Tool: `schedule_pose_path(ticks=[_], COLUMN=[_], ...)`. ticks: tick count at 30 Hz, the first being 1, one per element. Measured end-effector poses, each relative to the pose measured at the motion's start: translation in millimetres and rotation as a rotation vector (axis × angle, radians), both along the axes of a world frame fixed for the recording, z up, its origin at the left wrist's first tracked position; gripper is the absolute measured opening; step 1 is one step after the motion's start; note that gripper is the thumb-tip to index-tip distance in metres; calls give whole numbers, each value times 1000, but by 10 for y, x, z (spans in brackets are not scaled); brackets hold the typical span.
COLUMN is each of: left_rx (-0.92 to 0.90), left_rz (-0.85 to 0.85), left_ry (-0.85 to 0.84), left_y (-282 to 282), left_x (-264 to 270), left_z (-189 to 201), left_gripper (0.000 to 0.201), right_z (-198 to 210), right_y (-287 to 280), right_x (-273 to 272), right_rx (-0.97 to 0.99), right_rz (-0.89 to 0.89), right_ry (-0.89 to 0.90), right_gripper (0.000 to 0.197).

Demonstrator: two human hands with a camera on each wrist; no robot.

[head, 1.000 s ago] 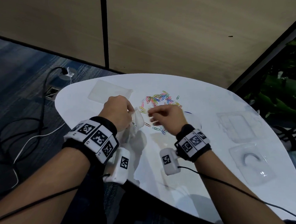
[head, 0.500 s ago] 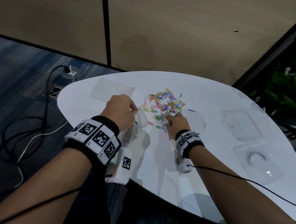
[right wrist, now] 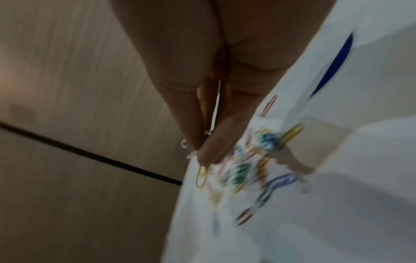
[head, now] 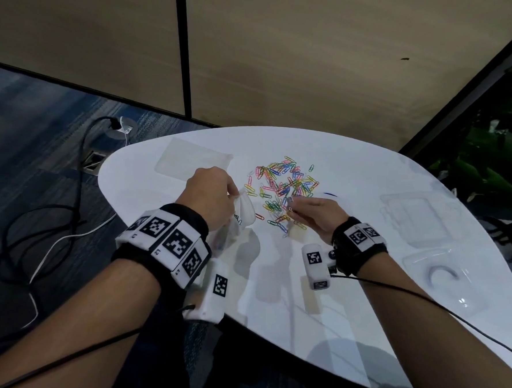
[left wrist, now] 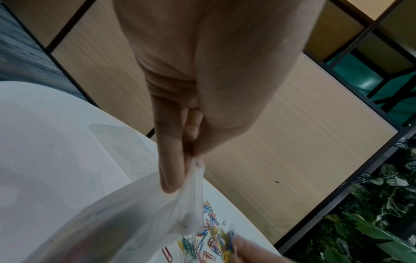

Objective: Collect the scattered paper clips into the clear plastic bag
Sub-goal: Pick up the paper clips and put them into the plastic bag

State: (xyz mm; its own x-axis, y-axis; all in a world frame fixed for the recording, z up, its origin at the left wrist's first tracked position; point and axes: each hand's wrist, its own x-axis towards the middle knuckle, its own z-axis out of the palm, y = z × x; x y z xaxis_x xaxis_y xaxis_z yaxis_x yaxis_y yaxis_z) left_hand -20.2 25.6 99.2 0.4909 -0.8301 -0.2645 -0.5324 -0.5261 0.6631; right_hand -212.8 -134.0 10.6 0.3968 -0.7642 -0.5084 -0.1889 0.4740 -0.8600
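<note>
Half a second ago my right hand (head: 316, 217) was down on the pile; now it is lifted off the table, with a few paper clips (right wrist: 201, 175) pinched in its fingertips (right wrist: 210, 153).

On the left, my left hand (head: 210, 196) pinches the top edge of the clear plastic bag (head: 244, 212) and holds it up, mouth toward the pile. I see some colored clips inside the bag already, but only a few.

In the middle, the big pile of paper clips (head: 284, 186) lies spread on the white table (head: 366, 163), just beside the bag. I think the job is only started. Most clips are left to pick up.
</note>
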Motion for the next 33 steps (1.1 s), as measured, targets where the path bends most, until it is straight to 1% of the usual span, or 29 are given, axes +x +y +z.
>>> schedule_pose_path(ticks=[1,3,4,6,8,9,11,12,13,14,15,16,17,18,19,20,21,22,23,24,25,26,27,29,31,33], left_rx=[-1,-11,-18,-26,-30,-34,-43,-48,-52,-53,-54,-57,-61,-65,-67,-69,-72,-75,-81,-88,-96,-102,-104,-101,-101,-102], left_rz=[0,2,1,-4,-4,1,13,19,22,24,26,30,36,40,42,39,33,27,23,21,19,15,10,8,12,12], left_ry=[4,15,18,16,17,25,44,52,56,56,55,54,52,51,49,47,45,42,39,35,29,21,11,-6,-12,-12], left_y=[-1,-3,-5,-17,-30,-37,-39,-37,-36,-31,-25,-22,-22,-19,-16,-11,-8,-1,6,11,14,19,18,21,20,14], left_x=[-4,-13,-19,-34,-43,-44,-42,-42,-40,-37,-35,-27,-15,-2,9,17,21,20,15,14,19,30,46,79,108,121], left_z=[-1,-2,-5,-12,-16,-16,-18,-20,-18,-17,-16,-15,-13,-11,-7,-1,4,6,6,4,0,-6,-11,-21,-38,-56], left_gripper=[18,17,16,15,14,13,12,13,13,14,14,15,16,16,16,17,16,16,16,16,16,17,17,17,17,17], right_z=[97,261,311,354,342,331,324,362,433,509,580,653,689,686,626,512,367,209,45,-85,-202,-306,-390,-505,-519,-485], right_y=[75,245,331,468,554,586,619,625,623,600,545,466,351,196,4,-209,-427,-638,-830,-991,-1136,-1251,-1346,-1467,-1460,-1388], right_x=[62,214,289,445,579,630,690,695,698,698,688,668,640,600,560,519,479,438,393,351,326,322,342,450,641,860], right_rx=[56,103,102,47,-61,-164,-491,-655,-777,-827,-787,-684,-571,-480,-436,-427,-455,-519,-592,-624,-607,-563,-539,-569,-639,-725], right_rz=[46,156,200,247,274,301,432,537,649,742,790,790,747,669,572,463,364,300,281,290,303,319,335,374,429,530], right_ry=[-95,-215,-237,-216,-135,-69,135,251,340,389,372,300,207,129,100,112,192,352,566,765,900,970,1001,1030,1032,1012], right_gripper=[27,26,24,19,15,14,13,13,15,15,15,15,16,16,16,16,18,23,31,41,50,57,61,64,62,58])
